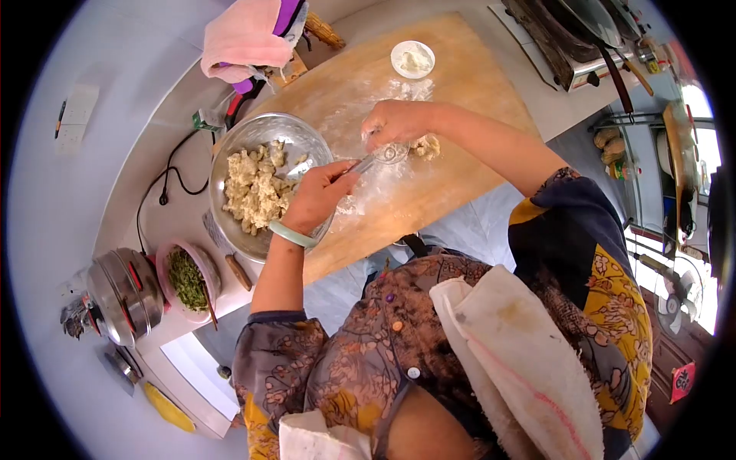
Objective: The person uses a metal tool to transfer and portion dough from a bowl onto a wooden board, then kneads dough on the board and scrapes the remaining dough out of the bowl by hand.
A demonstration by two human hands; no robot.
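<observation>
My left hand, a pale bracelet at its wrist, is closed around the handle of a metal spoon-like utensil with a rounded head. Right beside that head, the fingers of my right hand are curled together; what they hold, if anything, is hidden. A metal bowl of crumbly, lumpy dough stands under and left of my left hand. On the floured wooden board, a small dough lump lies just below my right hand.
At the board's far side is a white bowl of flour. A pink bowl of chopped greens and a lidded metal pot stand left. A pink towel is at the back left, a gas stove at the back right.
</observation>
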